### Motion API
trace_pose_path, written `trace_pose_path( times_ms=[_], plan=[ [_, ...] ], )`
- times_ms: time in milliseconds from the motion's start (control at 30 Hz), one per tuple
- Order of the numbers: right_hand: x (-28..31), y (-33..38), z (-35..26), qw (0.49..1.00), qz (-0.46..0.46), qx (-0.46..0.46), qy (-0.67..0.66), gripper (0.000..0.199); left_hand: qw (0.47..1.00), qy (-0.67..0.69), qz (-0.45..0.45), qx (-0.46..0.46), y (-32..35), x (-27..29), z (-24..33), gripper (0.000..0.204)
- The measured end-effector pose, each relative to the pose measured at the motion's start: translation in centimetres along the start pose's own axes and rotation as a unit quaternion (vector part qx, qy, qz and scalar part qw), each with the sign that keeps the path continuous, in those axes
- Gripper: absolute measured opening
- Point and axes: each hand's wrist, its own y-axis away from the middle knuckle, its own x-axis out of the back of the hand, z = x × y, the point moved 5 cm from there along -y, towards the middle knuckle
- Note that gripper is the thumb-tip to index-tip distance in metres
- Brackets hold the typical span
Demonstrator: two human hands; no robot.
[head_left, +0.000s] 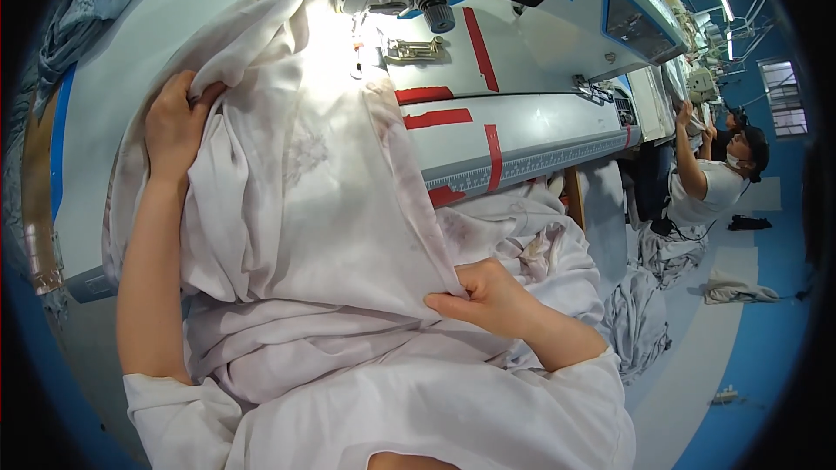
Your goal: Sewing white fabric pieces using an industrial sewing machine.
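A large pale fabric (331, 218) with a faint printed pattern spreads over the sewing table and down across my lap. My left hand (178, 122) grips bunched folds of it on the left side. At the near right, my right hand (492, 298) pinches the fabric's folded edge between thumb and fingers. From there that edge runs taut up to the lit needle area (359, 52) of the sewing machine (522, 0). Glare hides the presser foot and the exact stitching point.
Right of the fabric, red tape strips (494, 157) and a ruler strip (540, 164) mark the machine bed. Bluish cloth (96, 13) lies at the far left. Other people (710, 178) work at the right, beside grey fabric piles (640, 318).
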Motion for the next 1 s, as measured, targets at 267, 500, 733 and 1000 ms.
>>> trace_pose_path(
  times_ms=[267,500,733,1000],
  plan=[
    [1.0,-0.6,-0.6,0.996,0.031,0.08,0.034,0.017,0.998,-0.03,0.037,-0.05,-4.9,-2.1,-2.4,0.036],
    [-2.1,1.2,-2.2,0.973,-0.085,0.212,-0.023,0.025,0.993,-0.115,0.039,-0.009,-7.3,-1.1,-5.3,0.033],
    [-5.7,2.7,0.8,0.916,0.155,0.261,0.263,0.029,0.908,0.304,-0.287,-0.017,9.1,1.5,15.6,0.029],
    [-5.0,4.7,-0.5,0.882,0.121,0.401,0.218,0.021,0.78,0.371,-0.497,0.079,20.4,-2.9,17.1,0.024]
  ],
)
